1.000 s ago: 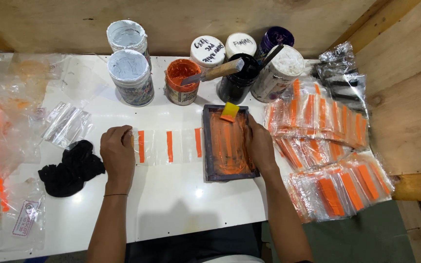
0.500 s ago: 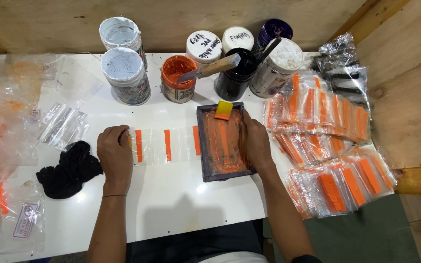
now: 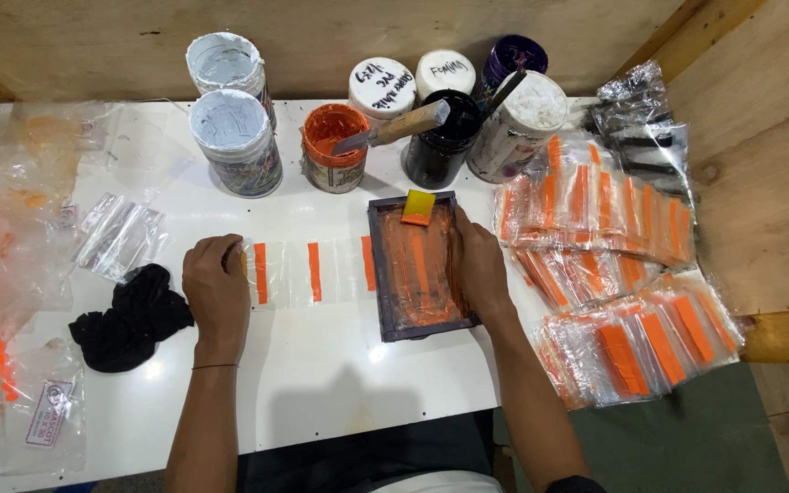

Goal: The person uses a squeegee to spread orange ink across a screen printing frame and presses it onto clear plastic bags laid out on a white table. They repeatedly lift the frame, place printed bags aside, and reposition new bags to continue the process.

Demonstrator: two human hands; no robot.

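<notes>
Left hand (image 3: 218,290) pressed flat on the left end of a clear plastic strip (image 3: 308,272) with orange bars, right hand (image 3: 477,265) gripped the right edge of a dark printing frame (image 3: 413,265), both mid-desk (image 3: 321,383), ink tubs (image 3: 335,146) far.

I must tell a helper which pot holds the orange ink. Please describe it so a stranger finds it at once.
Look at the row of pots along the back of the white table. The orange ink pot stands in the middle of it, behind the dark printing frame. It alone is open and orange inside, with a wooden-handled spatula across its rim.
</notes>
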